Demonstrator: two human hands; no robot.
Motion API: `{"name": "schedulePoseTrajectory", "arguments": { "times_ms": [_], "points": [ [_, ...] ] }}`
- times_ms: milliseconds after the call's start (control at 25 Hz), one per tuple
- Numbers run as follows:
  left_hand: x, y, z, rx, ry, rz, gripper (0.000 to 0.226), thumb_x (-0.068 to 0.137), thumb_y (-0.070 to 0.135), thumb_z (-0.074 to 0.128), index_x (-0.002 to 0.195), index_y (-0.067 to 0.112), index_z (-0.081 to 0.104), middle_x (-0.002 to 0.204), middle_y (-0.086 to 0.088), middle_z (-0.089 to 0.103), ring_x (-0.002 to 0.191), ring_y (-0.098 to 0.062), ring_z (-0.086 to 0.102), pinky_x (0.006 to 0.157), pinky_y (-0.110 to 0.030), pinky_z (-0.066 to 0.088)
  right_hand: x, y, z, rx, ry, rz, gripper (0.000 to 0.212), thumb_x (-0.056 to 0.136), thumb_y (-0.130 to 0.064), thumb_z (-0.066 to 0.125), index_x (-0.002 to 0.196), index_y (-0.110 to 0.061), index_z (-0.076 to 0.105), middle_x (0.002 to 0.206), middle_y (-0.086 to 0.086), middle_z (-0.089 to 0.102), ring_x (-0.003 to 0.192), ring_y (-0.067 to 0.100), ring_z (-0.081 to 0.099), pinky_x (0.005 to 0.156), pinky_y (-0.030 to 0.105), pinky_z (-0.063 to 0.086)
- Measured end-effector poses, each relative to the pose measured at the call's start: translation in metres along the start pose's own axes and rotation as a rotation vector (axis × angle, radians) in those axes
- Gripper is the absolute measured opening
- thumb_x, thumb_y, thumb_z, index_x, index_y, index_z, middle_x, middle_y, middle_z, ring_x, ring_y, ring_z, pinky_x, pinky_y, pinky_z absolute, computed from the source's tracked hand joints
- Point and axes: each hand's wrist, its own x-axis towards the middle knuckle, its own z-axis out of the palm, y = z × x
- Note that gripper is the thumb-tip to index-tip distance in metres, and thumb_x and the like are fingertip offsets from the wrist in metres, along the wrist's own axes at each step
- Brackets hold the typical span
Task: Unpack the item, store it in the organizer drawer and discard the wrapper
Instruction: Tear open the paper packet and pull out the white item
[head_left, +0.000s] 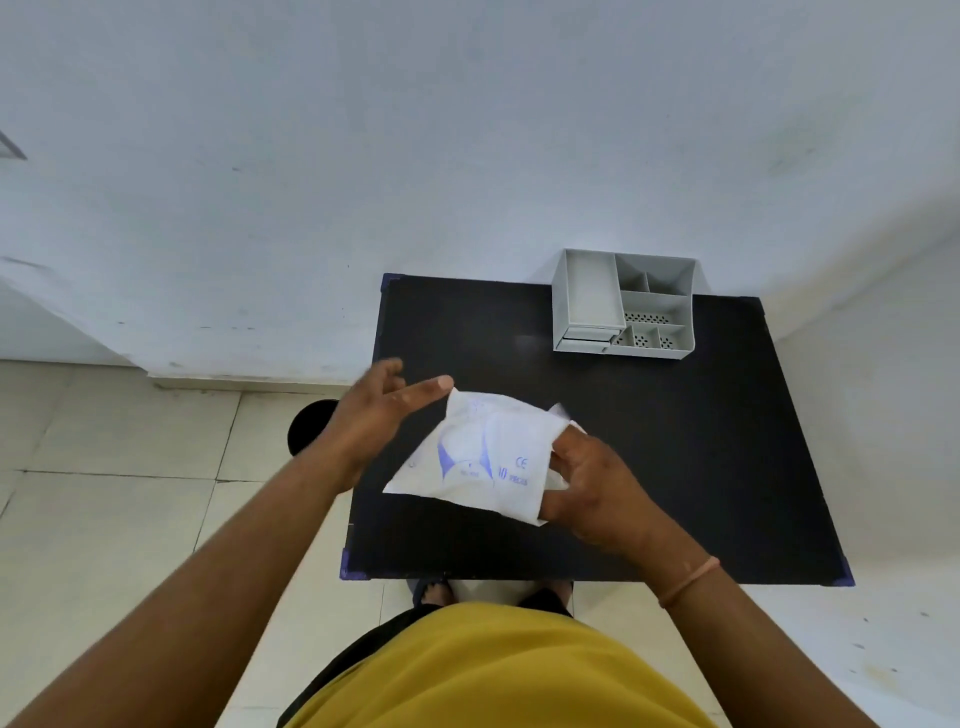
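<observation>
My right hand (587, 483) is closed on the right edge of the white packet (491, 460), thumb on top and fingers curled round its side, so the packet hangs in the air above the near half of the black tabletop (701, 441). It is a flat white wrapper with blue printing, a CE mark and "10 pieces" readable near my thumb. Whether it is sealed or already torn, I cannot tell from here.

My left hand (384, 415) is open, fingers spread and loosely bent, gripping nothing. My index finger (423, 391) points toward the packet's upper left corner, its tip right at the corner; whether it touches I cannot say.

Over at the far right corner of the tabletop sits the grey organizer (626, 304), well apart from my hands. It has one long compartment on its left side, several smaller ones on the right, some with perforated floors, and a small drawer front (587, 338) low at its near left side, which looks shut.

On the floor left of the tabletop, partly behind my left wrist, a round black bin (309, 426) shows. A thin orange band (688, 582) circles my right wrist, and my yellow shirt (493, 670) fills the bottom of the view.
</observation>
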Motion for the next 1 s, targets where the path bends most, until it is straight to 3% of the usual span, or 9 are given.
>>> {"name": "schedulePoseTrajectory", "arguments": {
  "times_ms": [80,200,360,440,560,760,840,920,1000],
  "points": [
    [0.003,-0.015,-0.008,-0.265,-0.411,-0.234,0.073,0.083,0.058,0.082,0.14,0.016,0.067,0.135,-0.014,0.075,0.118,-0.034,0.075,0.103,-0.058,0.059,-0.003,-0.003,-0.004,0.195,0.024,-0.02,0.057,0.082,-0.004,0.086,0.126,-0.035,0.066,0.115,-0.029,0.076,0.118,-0.001,0.07,0.096,0.02,0.058],
    [-0.003,-0.045,0.006,-0.509,-0.57,-0.257,0.062,0.084,0.023,0.086,0.141,0.01,0.067,0.134,-0.021,0.076,0.115,-0.039,0.077,0.092,-0.054,0.066,0.002,0.008,-0.001,0.303,0.174,0.04,0.038,0.092,-0.002,0.075,0.112,-0.033,0.075,0.102,-0.022,0.082,0.103,0.009,0.078,0.079,0.021,0.063],
    [-0.007,-0.066,0.026,-0.6,-0.512,-0.169,0.051,0.091,0.005,0.073,0.141,0.013,0.067,0.139,-0.021,0.073,0.118,-0.04,0.076,0.089,-0.051,0.067,0.008,0.031,0.004,0.543,0.148,0.356,0.024,0.099,-0.005,0.067,0.116,-0.015,0.08,0.109,0.012,0.083,0.101,0.033,0.079,0.091,0.05,0.064],
    [-0.006,-0.073,0.025,-0.583,-0.535,-0.164,0.053,0.089,0.004,0.072,0.142,0.011,0.066,0.141,-0.023,0.071,0.121,-0.043,0.074,0.093,-0.053,0.066,0.007,0.034,0.003,0.562,0.065,0.392,0.02,0.1,-0.006,0.065,0.111,-0.011,0.081,0.103,0.015,0.083,0.097,0.035,0.079,0.082,0.044,0.065],
    [-0.007,-0.076,0.022,-0.505,-0.531,-0.175,0.052,0.089,0.006,0.074,0.14,0.008,0.067,0.141,-0.026,0.07,0.117,-0.042,0.075,0.098,-0.057,0.062,0.003,0.031,0.002,0.522,-0.011,0.338,0.019,0.1,-0.003,0.064,0.107,-0.011,0.08,0.086,0.006,0.083,0.073,0.02,0.079,0.057,0.028,0.061],
    [-0.007,-0.075,0.031,-0.588,-0.396,-0.224,0.049,0.105,0.05,0.055,0.142,0.02,0.066,0.139,-0.015,0.074,0.127,-0.041,0.071,0.108,-0.061,0.055,0.007,0.042,0.01,0.742,-0.039,0.314,0.025,0.1,-0.011,0.066,0.124,-0.013,0.073,0.105,0.007,0.083,0.095,0.029,0.079,0.072,0.039,0.065],
    [-0.007,-0.074,0.036,-0.561,-0.377,-0.265,0.05,0.106,0.054,0.051,0.138,0.02,0.07,0.135,-0.015,0.077,0.123,-0.041,0.073,0.107,-0.06,0.056,0.012,0.048,0.017,0.687,-0.055,0.389,0.016,0.097,-0.012,0.069,0.112,-0.01,0.074,0.091,0.003,0.083,0.091,0.032,0.075,0.076,0.038,0.063],
    [-0.005,-0.071,0.041,-0.537,-0.304,-0.279,0.046,0.108,0.05,0.05,0.131,0.017,0.072,0.128,-0.016,0.079,0.113,-0.04,0.077,0.096,-0.056,0.062,0.016,0.049,0.02,0.618,0.034,0.446,0.009,0.101,-0.004,0.064,0.101,-0.007,0.072,0.075,-0.001,0.081,0.079,0.027,0.073,0.064,0.03,0.062],
    [0.008,-0.077,0.04,-0.515,-0.118,-0.298,0.039,0.109,0.047,0.052,0.123,0.016,0.071,0.12,-0.018,0.081,0.101,-0.038,0.079,0.083,-0.049,0.065,0.017,0.05,0.016,0.474,0.139,0.409,0.011,0.1,-0.01,0.068,0.104,-0.016,0.076,0.088,0.002,0.083,0.084,0.026,0.079,0.067,0.036,0.065]
  ]
}}
